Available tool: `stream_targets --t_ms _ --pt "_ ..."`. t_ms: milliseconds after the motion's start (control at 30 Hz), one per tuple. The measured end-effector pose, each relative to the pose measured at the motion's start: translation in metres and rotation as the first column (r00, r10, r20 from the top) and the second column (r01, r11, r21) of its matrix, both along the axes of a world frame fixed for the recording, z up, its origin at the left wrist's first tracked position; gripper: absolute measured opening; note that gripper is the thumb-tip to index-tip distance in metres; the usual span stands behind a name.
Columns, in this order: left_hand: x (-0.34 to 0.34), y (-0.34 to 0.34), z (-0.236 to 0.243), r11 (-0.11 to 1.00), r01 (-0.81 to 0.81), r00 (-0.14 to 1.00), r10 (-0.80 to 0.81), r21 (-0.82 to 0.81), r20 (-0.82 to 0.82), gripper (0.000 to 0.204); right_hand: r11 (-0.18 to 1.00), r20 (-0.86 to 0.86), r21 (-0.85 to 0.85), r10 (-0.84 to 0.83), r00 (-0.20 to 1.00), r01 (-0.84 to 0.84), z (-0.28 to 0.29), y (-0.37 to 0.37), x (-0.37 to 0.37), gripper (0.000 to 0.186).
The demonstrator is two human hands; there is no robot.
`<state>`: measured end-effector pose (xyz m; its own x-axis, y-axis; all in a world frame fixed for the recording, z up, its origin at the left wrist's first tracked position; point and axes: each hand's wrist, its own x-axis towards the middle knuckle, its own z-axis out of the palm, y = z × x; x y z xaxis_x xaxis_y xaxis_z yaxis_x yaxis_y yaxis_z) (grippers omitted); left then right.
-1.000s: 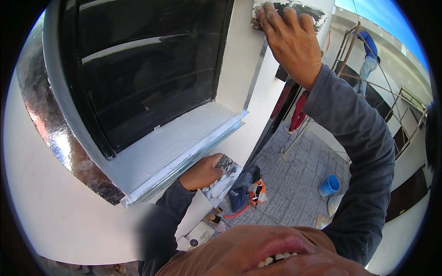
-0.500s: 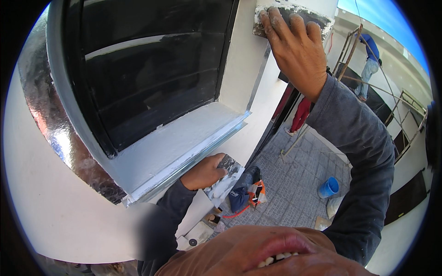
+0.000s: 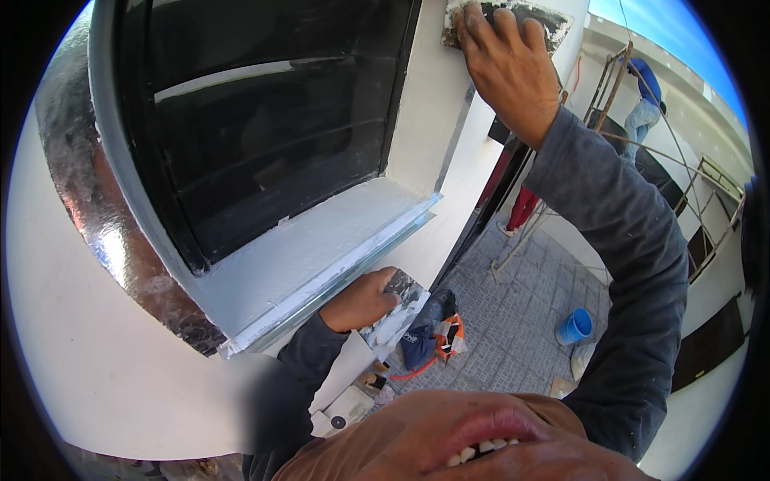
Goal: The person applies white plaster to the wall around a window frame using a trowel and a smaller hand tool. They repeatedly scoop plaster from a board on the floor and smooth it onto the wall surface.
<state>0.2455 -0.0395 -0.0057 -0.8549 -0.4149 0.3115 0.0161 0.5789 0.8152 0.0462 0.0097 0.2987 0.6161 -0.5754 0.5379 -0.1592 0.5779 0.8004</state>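
Note:
High on the white wall edge (image 3: 473,152) beside the window, my right hand (image 3: 513,76) presses a flat metal putty blade (image 3: 553,22). Its fingers spread over the back of the blade, and white putty coats the blade's rim. Lower down, under the window sill (image 3: 313,248), my left hand (image 3: 361,301) grips a second putty blade (image 3: 393,325) between thumb and fingers. White putty is smeared over that blade's face. The dark window (image 3: 273,136) is set back behind the pale sill. Part of my left forearm is blurred.
A shiny strip (image 3: 120,240) borders the window's left side. Below are paving (image 3: 513,297), a blue bucket (image 3: 573,326), an orange-and-white bag (image 3: 451,337) and a dark bag (image 3: 419,346). Another person (image 3: 644,88) is up on metal scaffolding (image 3: 613,88); red trousers (image 3: 523,210) show near the wall.
My right hand and its blade have shifted slightly up and left along the wall. My left hand keeps its grip, and the whole view has moved a little.

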Motion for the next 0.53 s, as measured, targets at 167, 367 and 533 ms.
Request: stream_targets --t_ms 167,367,533 --pt "-0.0016 -0.0009 -0.0032 1.0 -0.006 1.0 0.006 0.009 -0.001 0.038 0.998 0.025 -0.004 -0.055 0.998 0.055 0.0008 -0.0004 0.0014 0.047" --pt "-0.0032 -0.0028 -0.007 1.0 -0.023 0.999 0.023 -0.002 0.024 0.038 0.997 0.045 -0.008 -0.078 0.996 0.079 0.002 -0.0055 0.001 0.046" --pt "-0.0016 -0.0013 -0.0039 1.0 -0.016 0.999 0.016 0.006 0.032 0.04 0.996 0.125 0.057 -0.072 0.99 0.065 0.0033 -0.0079 0.0021 0.046"
